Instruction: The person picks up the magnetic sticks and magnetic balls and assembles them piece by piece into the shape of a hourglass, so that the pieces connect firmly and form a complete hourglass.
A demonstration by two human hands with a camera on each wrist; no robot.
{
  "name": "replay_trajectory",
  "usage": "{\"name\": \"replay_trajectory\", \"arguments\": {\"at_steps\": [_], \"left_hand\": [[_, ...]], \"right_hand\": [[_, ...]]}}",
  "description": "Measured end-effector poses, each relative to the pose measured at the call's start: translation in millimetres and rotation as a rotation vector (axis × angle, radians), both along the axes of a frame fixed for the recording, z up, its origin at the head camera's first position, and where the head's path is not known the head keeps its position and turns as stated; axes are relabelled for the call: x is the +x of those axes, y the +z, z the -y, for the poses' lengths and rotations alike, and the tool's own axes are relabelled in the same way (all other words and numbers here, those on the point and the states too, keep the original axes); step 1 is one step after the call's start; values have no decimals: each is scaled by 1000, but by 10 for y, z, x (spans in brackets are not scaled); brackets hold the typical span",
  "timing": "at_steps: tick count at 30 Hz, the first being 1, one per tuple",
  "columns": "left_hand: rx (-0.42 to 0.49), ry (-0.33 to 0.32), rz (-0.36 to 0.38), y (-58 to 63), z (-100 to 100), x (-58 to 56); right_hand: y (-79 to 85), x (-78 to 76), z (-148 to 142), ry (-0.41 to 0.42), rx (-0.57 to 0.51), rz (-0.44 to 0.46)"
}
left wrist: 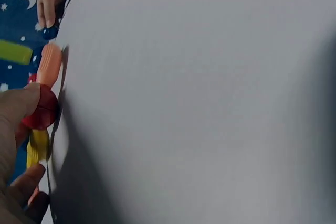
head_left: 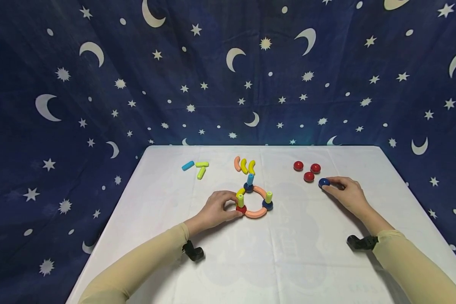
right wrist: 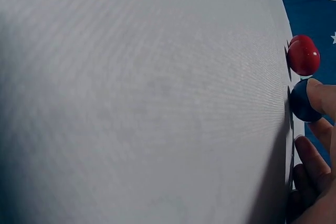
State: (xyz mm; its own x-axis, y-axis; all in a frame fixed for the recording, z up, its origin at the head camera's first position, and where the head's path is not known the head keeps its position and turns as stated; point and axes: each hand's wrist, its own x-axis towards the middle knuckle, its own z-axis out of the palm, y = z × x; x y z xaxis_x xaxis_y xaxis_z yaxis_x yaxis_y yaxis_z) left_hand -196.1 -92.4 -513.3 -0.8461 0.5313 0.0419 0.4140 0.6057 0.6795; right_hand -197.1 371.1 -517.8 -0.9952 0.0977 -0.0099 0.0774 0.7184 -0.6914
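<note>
On the white table a small ring is joined from curved pieces and balls, with an orange curved piece (head_left: 256,214) along its near side. Short sticks stand up from its balls: a light blue stick (head_left: 250,180) at the back, a green stick (head_left: 269,196) at the right and another at the left. My left hand (head_left: 219,207) grips the ring's red ball (left wrist: 46,107) between thumb and fingers, beside a yellow curved piece (left wrist: 39,145). Further right, my right hand (head_left: 348,195) pinches a loose blue ball (right wrist: 303,101) between thumb and index finger, low over the tabletop.
Several red balls (head_left: 309,177) lie just left of my right hand. Behind the ring are loose curved pieces, yellow (head_left: 244,166) and orange (head_left: 237,163). A blue stick (head_left: 188,165) and two green sticks (head_left: 202,173) lie back left. A star-patterned curtain (head_left: 213,76) hangs behind the table.
</note>
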Motion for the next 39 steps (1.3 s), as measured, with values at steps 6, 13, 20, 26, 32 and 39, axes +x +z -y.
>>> {"name": "replay_trajectory", "arguments": {"at_steps": [6, 13, 20, 26, 32, 39], "left_hand": [[46, 32, 30, 14, 119, -164], [30, 103, 83, 30, 117, -315], [25, 97, 99, 69, 57, -409], [24, 110, 119, 78, 43, -444], [16, 116, 91, 57, 20, -452], [-2, 110, 69, 49, 0, -453]], "right_hand": [[0, 9, 2, 3, 4, -15], [-14, 23, 11, 17, 50, -46], [-22, 9, 29, 11, 89, -63], [-15, -2, 44, 1, 117, -53], [69, -10, 0, -14, 5, -33], [317, -86, 87, -5, -125, -130]]}}
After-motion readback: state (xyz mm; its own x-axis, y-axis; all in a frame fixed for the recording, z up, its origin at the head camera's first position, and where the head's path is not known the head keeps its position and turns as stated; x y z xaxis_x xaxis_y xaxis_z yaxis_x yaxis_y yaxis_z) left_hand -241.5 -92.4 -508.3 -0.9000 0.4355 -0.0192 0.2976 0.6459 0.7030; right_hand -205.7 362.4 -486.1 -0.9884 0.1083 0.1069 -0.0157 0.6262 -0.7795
